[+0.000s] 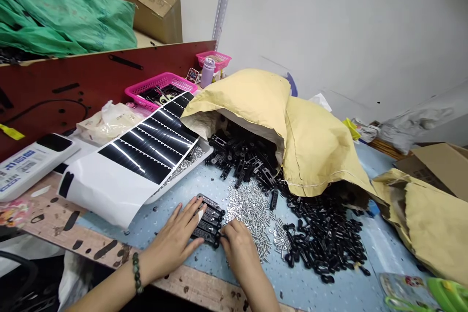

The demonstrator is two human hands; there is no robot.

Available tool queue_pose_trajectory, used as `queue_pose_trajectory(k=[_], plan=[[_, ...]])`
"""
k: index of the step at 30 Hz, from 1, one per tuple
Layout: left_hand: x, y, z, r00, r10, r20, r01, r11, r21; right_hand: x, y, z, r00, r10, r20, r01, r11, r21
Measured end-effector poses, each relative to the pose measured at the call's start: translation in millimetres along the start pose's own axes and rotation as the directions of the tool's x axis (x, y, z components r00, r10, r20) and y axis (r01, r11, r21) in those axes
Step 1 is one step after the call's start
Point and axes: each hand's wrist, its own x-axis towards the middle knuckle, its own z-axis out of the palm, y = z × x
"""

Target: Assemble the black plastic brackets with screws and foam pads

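Note:
My left hand (171,239), with a green bead bracelet on its wrist, lies over a row of flat black slotted parts (206,222) and holds them against the blue speckled tabletop (303,287). My right hand (237,248) curls at the row's right end, its fingertips hidden. Beside it spreads a heap of small silver screws (248,217). Further right lies a pile of black oval links (321,239). Longer black parts (244,156) spill from a yellow paper sack (252,102).
A white sheet with black strips (146,156) lies left of the sack. Behind it stand pink plastic baskets (159,88) and a lilac bottle (207,73). A red board (109,70) rises behind the table. Another yellow sack (427,224) lies at the right.

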Motion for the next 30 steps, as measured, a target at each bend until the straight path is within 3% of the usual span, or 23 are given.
queue_pose_trajectory(k=[6,8,12,15,21,23,26,30], plan=[[0,0,3.4,1.000,0.007,-0.004,-0.007,1.000,0.024,-3,11,11,0.997,-0.028,-0.066,0.015,0.983,-0.184],[0,0,4.0,1.000,0.006,-0.022,-0.005,1.000,0.024,-5,17,13,0.997,-0.022,-0.077,0.008,0.985,-0.173],[0,1,4.3,0.999,-0.005,-0.039,0.006,1.000,0.006,-12,21,9,0.992,0.054,-0.113,-0.036,0.987,0.156],[0,2,3.1,1.000,-0.011,-0.013,0.010,1.000,-0.012,-17,12,5,0.980,0.157,-0.123,-0.085,0.888,0.451],[0,3,1.1,1.000,-0.012,0.001,0.012,0.999,-0.035,-13,-14,8,0.981,0.165,-0.100,-0.051,0.720,0.692],[0,4,0.9,1.000,-0.013,-0.003,0.013,0.999,-0.042,-10,-19,12,0.973,0.178,-0.147,-0.032,0.734,0.678],[-1,5,0.3,1.000,-0.021,0.001,0.021,0.999,-0.043,-7,-22,18,0.960,0.100,-0.260,0.066,0.825,0.561],[-1,5,-0.6,1.000,-0.025,0.003,0.025,0.998,-0.052,-10,-19,23,0.966,-0.002,-0.259,0.115,0.900,0.421]])
